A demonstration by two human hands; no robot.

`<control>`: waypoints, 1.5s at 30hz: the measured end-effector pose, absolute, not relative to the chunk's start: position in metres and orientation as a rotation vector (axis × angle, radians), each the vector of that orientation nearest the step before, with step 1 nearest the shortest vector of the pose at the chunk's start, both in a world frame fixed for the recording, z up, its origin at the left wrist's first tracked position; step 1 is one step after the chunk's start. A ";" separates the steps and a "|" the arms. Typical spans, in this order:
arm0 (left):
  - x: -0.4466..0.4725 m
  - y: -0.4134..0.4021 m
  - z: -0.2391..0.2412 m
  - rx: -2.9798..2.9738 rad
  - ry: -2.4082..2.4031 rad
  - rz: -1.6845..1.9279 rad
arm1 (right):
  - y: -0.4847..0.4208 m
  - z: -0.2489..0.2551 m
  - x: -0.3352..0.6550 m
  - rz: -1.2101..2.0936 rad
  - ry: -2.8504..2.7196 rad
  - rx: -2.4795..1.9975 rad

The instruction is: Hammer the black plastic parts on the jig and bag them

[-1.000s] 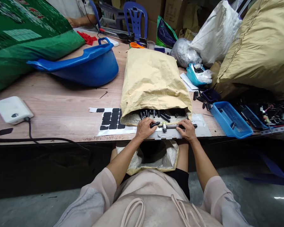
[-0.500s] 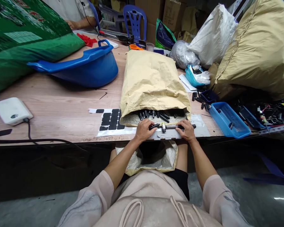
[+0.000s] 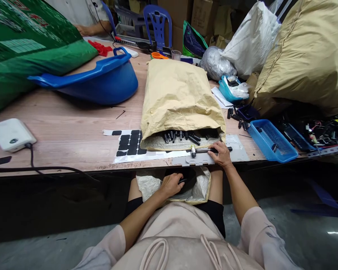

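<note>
My left hand [image 3: 171, 185] is closed on a slim black pen-like part [image 3: 182, 180], over the mouth of an open sack [image 3: 149, 183] on my lap. My right hand [image 3: 221, 153] rests at the table's front edge, its fingers round the dark handle of a small hammer [image 3: 200, 150] with a pale metal head pointing left. Just beyond it a tan paper sack [image 3: 183, 93] lies on its side, its mouth towards me. Several black pen-like parts [image 3: 173, 135] show inside that mouth. Under the hammer is a flat grey piece [image 3: 183, 161].
A sheet of black stickers [image 3: 129, 144] lies left of the sack. Further left are a blue basin [image 3: 101, 82], a white box with a cable [image 3: 12, 134] and a green sack [image 3: 45, 67]. On the right stand a blue basket [image 3: 273, 142] and a large tan sack [image 3: 304, 56]. Another person's hand [image 3: 87, 30] shows behind.
My left hand has moved from the table edge down over the lap sack, taking the black part with it. My right hand stays on the hammer. The view has shifted slightly.
</note>
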State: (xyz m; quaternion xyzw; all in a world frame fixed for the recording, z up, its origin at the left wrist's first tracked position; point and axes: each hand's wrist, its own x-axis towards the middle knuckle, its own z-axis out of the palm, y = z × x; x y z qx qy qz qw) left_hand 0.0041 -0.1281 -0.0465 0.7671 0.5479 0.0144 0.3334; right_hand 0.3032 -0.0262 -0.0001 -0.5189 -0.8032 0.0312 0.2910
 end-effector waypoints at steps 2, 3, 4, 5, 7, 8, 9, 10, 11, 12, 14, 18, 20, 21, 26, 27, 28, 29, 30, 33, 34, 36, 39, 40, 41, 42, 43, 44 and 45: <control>0.003 -0.126 -0.041 2.014 1.398 0.023 | -0.026 0.000 0.303 0.076 -2.137 -1.370; 0.003 -0.125 -0.035 2.025 1.367 0.059 | -0.026 0.000 0.303 0.076 -2.134 -1.365; 0.003 -0.124 -0.028 2.034 1.335 0.118 | -0.026 0.000 0.303 0.077 -2.133 -1.362; 0.004 -0.123 -0.019 2.038 1.304 0.195 | -0.026 0.000 0.303 0.080 -2.133 -1.361; 0.008 -0.114 0.002 2.035 1.259 0.382 | -0.026 0.000 0.303 0.087 -2.135 -1.362; 0.011 -0.107 0.013 2.031 1.256 0.482 | -0.027 0.000 0.303 0.090 -2.136 -1.362; 0.015 -0.097 0.023 2.029 1.261 0.577 | -0.027 0.000 0.303 0.092 -2.138 -1.362; 0.019 -0.085 0.033 2.031 1.290 0.661 | -0.027 0.000 0.303 0.094 -2.141 -1.363; 0.024 -0.072 0.042 2.035 1.335 0.725 | -0.027 0.000 0.304 0.096 -2.144 -1.364; 0.030 -0.058 0.049 2.043 1.381 0.760 | -0.027 0.000 0.304 0.098 -2.147 -1.365; 0.042 -0.031 0.058 2.060 1.473 0.733 | -0.027 0.000 0.304 0.096 -2.151 -1.363; 0.065 0.006 0.062 2.100 1.596 0.442 | -0.027 0.000 0.305 0.088 -2.144 -1.351; 0.073 0.012 0.061 2.076 1.678 0.332 | -0.027 0.000 0.304 0.094 -2.140 -1.353; 0.075 0.012 0.061 2.047 1.729 0.295 | -0.027 0.001 0.304 0.099 -2.140 -1.354; 0.071 0.007 0.062 1.882 1.905 0.210 | -0.028 0.003 0.303 0.119 -2.135 -1.356; 0.069 0.006 0.061 1.851 1.917 0.218 | -0.028 0.003 0.303 0.121 -2.132 -1.355; 0.066 0.005 0.061 1.817 1.929 0.230 | -0.028 0.003 0.303 0.122 -2.130 -1.351; 0.063 0.005 0.061 1.782 1.941 0.245 | -0.028 0.002 0.303 0.123 -2.129 -1.346; 0.061 0.004 0.061 1.751 1.953 0.263 | -0.028 0.002 0.303 0.123 -2.130 -1.340; 0.058 0.005 0.061 1.708 1.984 0.321 | -0.028 0.002 0.304 0.125 -2.136 -1.336; 0.058 0.006 0.061 1.706 1.985 0.333 | -0.028 0.002 0.304 0.127 -2.139 -1.340; 0.059 0.008 0.061 1.696 1.980 0.350 | -0.028 0.002 0.305 0.133 -2.146 -1.348; 0.061 0.014 0.059 1.666 1.970 0.389 | -0.029 0.004 0.306 0.158 -2.147 -1.368; 0.062 0.015 0.058 1.661 1.967 0.412 | -0.029 0.004 0.306 0.168 -2.144 -1.374; 0.063 0.017 0.056 1.660 1.966 0.436 | -0.030 0.005 0.307 0.179 -2.142 -1.378; 0.065 0.018 0.055 1.664 1.966 0.458 | -0.030 0.005 0.307 0.188 -2.139 -1.379; 0.066 0.018 0.054 1.672 1.967 0.475 | -0.030 0.006 0.307 0.194 -2.138 -1.378; 0.068 0.018 0.053 1.681 1.969 0.486 | -0.031 0.006 0.307 0.198 -2.138 -1.378; 0.071 0.017 0.053 1.693 1.971 0.491 | -0.031 0.007 0.307 0.200 -2.137 -1.378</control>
